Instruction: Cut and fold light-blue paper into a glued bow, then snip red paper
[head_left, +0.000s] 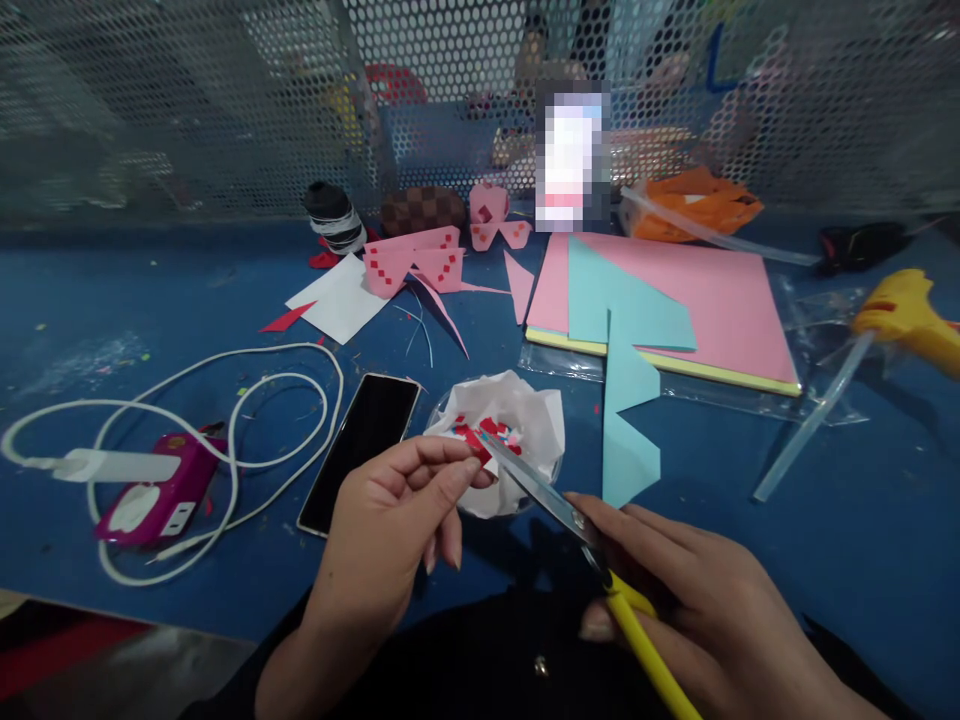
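My right hand (675, 580) is wrapped around scissors (547, 500) with yellow handles, their blades pointing up and left over a bowl. The blades look closed or nearly so. At the scissor tips, my left hand (409, 510) pinches thumb against forefinger; what lies between them is too small to make out. Beneath the fingertips sits a clear bowl lined with crumpled white paper (544, 410), holding small red, white and blue paper bits (495, 432).
Behind are folded pink paper pieces (390, 270), stacked coloured sheets (735, 300) and cut light-blue paper (630, 380). A phone (367, 430), white cable (337, 400) and magenta device (165, 500) lie left; a yellow glue gun (900, 310) lies right. Perforated metal (225, 130) borders the back.
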